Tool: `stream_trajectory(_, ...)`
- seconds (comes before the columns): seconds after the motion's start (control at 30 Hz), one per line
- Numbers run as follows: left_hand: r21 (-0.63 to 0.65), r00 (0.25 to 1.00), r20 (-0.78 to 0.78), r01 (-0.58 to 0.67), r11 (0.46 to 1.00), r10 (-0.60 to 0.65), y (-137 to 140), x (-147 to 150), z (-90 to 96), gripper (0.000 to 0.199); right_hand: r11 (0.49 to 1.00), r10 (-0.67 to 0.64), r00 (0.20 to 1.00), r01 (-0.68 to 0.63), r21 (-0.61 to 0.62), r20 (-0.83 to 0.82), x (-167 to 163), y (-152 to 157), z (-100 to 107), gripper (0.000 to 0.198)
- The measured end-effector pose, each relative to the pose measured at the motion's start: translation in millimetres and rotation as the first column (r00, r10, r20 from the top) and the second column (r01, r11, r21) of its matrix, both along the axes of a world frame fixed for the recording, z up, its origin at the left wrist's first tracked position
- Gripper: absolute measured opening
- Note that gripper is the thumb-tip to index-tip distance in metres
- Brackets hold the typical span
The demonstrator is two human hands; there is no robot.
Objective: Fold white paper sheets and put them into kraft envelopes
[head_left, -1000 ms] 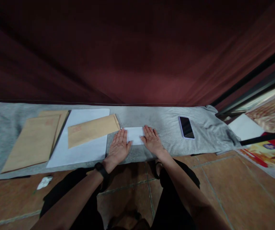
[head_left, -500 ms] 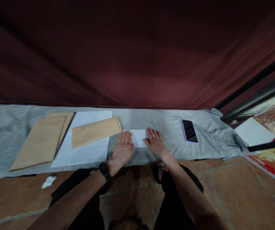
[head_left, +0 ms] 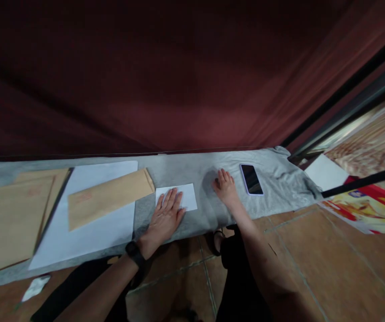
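Note:
My left hand (head_left: 166, 215), with a black band on its wrist, lies flat with fingers spread on a small white folded paper (head_left: 188, 197). The paper rests on a grey cloth (head_left: 205, 163). To the right, apart from the paper, my right hand (head_left: 226, 188) is over the cloth with fingers slightly bent and nothing seen in it. It is nearest to a phone (head_left: 251, 180) with a dark screen and pale purple rim. Left of the paper, a brown envelope (head_left: 108, 199) lies slanted across large white sheets (head_left: 91, 243).
More brown envelopes (head_left: 14, 219) overlap at the far left, beside a dark strip. A dark red curtain (head_left: 179, 116) hangs behind the cloth-covered surface. At the right are a dark metal frame (head_left: 363, 181) and a printed box (head_left: 366, 208). A crumpled white tissue (head_left: 35, 287) lies at lower left.
My right hand has lifted off the white paper and moved right, towards the phone. My left hand has shifted further onto the paper. The view has turned somewhat to the right.

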State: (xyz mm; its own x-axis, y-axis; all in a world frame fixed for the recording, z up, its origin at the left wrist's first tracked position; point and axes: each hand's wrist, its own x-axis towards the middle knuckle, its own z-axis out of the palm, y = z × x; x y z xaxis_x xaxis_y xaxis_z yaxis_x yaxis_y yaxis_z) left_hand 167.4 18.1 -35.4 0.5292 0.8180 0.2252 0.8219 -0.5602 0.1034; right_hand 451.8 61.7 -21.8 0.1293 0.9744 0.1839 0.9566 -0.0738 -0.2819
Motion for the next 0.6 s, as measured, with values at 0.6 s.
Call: stream_trajectory(0.6, -0.002, 0.998, 0.067, 0.006, 1.0, -0.006, 1.8, 0.3, 1.1, 0.06, 0.677, -0.724, 0.686, 0.686, -0.267, -0.072, 114.9, -6.8, 17.1, 0.086)
